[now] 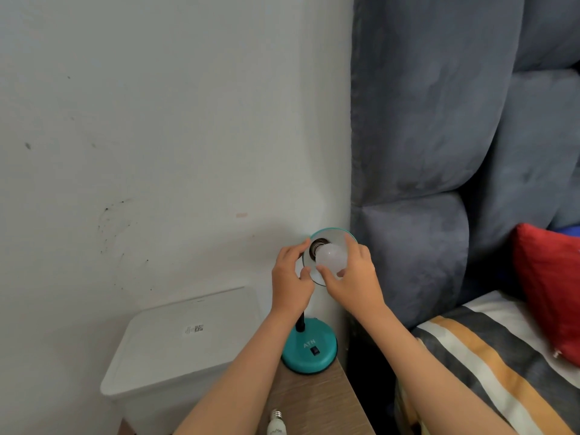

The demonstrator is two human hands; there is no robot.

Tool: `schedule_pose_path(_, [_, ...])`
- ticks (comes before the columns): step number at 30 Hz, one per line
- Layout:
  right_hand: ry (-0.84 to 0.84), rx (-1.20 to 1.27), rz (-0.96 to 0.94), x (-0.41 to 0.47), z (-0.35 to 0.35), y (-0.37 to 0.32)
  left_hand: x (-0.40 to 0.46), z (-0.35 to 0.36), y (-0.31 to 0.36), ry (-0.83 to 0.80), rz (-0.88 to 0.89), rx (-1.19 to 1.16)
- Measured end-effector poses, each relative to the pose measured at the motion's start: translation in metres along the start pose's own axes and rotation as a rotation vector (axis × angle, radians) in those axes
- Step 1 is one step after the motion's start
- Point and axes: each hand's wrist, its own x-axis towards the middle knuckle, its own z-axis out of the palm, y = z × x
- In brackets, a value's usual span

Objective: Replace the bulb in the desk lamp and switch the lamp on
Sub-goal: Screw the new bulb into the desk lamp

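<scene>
A teal desk lamp stands on a narrow wooden table, its round base (309, 353) carrying a black rocker switch (314, 350). The lamp's shade (332, 235) is tilted up toward me, showing the dark socket inside. A white frosted bulb (331, 255) sits at the socket mouth, and my right hand (354, 274) grips its rounded end. My left hand (290, 274) pinches the shade's left rim, steadying it. A second white bulb (276, 423) with a metal screw cap lies on the table at the bottom edge, partly cut off.
A white lidded plastic bin (175, 346) stands left of the wooden table (317, 400). A blue-grey padded headboard (439, 152) rises on the right, with a striped bed cover (489, 362) and red cushion (549, 287). A pale wall is right behind the lamp.
</scene>
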Motion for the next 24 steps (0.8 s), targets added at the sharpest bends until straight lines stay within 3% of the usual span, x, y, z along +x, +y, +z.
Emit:
schedule_pose_path(3, [-0.03,-0.061,-0.062,-0.0021,-0.0008,0.0025,0.0001,0.0001,-0.0005,-0.001,0.009,0.009])
schedule_pose_path(8, [0.057,-0.011,0.103,0.0052,0.0002,0.0006,-0.0005,-0.0001,-0.0001,0.003,0.011,-0.001])
schedule_pose_path(13, [-0.055,-0.019,-0.08,-0.0037,-0.0015,0.003,-0.0002,-0.0016,-0.0006,0.003,0.007,0.009])
schedule_pose_path(17, [0.025,0.041,0.105,0.005,-0.0003,0.0037,-0.0018,0.0003,0.0007,0.005,0.02,0.012])
schedule_pose_path(22, [-0.062,0.007,-0.033,0.0025,0.0006,0.0012,-0.0011,0.0,0.0005,0.003,0.014,0.019])
schedule_pose_path(24, [-0.049,-0.012,-0.008,0.0028,-0.0004,0.0036,-0.0018,0.0002,0.0013,-0.001,0.01,0.017])
